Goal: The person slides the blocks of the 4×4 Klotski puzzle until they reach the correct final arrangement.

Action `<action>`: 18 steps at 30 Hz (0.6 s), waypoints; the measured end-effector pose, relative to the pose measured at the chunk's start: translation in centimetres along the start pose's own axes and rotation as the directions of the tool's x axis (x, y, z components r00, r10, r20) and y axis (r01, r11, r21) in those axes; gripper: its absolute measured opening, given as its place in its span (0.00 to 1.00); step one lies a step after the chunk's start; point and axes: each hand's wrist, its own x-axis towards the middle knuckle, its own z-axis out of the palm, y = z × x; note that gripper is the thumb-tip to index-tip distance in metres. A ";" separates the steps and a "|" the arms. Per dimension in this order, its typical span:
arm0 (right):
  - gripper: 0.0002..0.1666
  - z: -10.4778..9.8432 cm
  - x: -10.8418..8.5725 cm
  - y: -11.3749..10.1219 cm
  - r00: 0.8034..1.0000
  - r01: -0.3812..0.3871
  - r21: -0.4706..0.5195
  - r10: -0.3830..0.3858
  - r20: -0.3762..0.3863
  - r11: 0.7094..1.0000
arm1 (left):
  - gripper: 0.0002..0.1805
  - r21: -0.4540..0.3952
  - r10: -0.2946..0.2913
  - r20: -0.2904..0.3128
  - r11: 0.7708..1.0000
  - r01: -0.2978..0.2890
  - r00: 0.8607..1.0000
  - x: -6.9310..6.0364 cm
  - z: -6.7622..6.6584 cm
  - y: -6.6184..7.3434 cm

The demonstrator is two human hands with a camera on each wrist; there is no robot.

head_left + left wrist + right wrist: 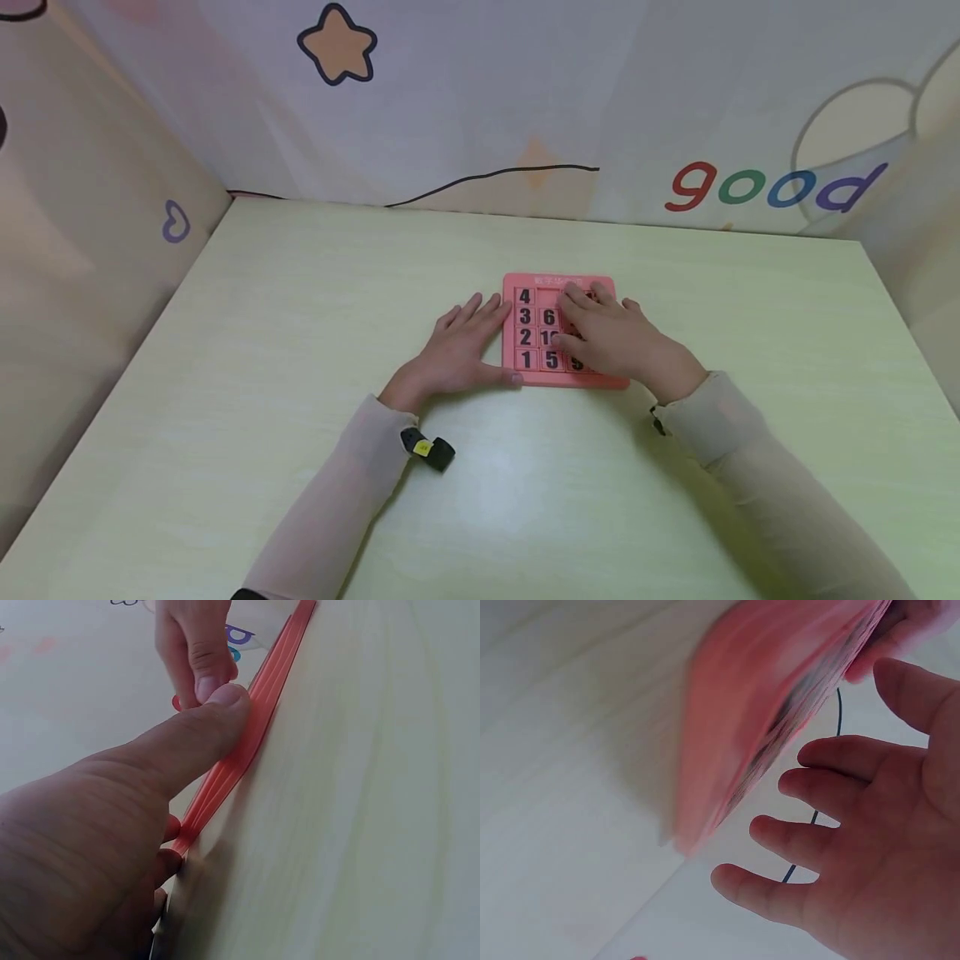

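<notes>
Pink number puzzle (562, 381), some tiles (577, 364) partly hidden behind right hand (617, 336)

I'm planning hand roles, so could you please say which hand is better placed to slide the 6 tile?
Probably the right hand: it lies over the puzzle, close to the 6 tile, while the left hand rests at the puzzle's left edge.

Table (247, 333): pale greenish-white top, faint streaky grain, soft glare toward the near side. Directly on it, a pink number puzzle (542, 328), lying flat a little right of centre, apart from the far edge. Left column of tiles (525, 327) reads 4, 3, 2, 1 downward.
</notes>
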 end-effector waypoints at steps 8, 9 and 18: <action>0.36 0.1 1.5 -2.7 0.998 0.058 -0.036 -0.057 0.007 0.998 | 0.59 -0.005 -0.013 0.015 1.000 0.013 1.000 -0.1 -0.1 0.0; 0.35 0.1 1.7 -2.9 0.998 0.060 -0.036 -0.060 0.012 0.998 | 0.59 -0.006 -0.014 0.018 1.000 0.014 1.000 -0.1 -0.1 0.0; 0.36 -0.1 2.1 -3.3 0.997 0.039 -0.034 -0.037 0.064 0.999 | 0.60 -0.007 -0.008 0.031 1.000 0.008 1.000 0.1 -0.3 -0.1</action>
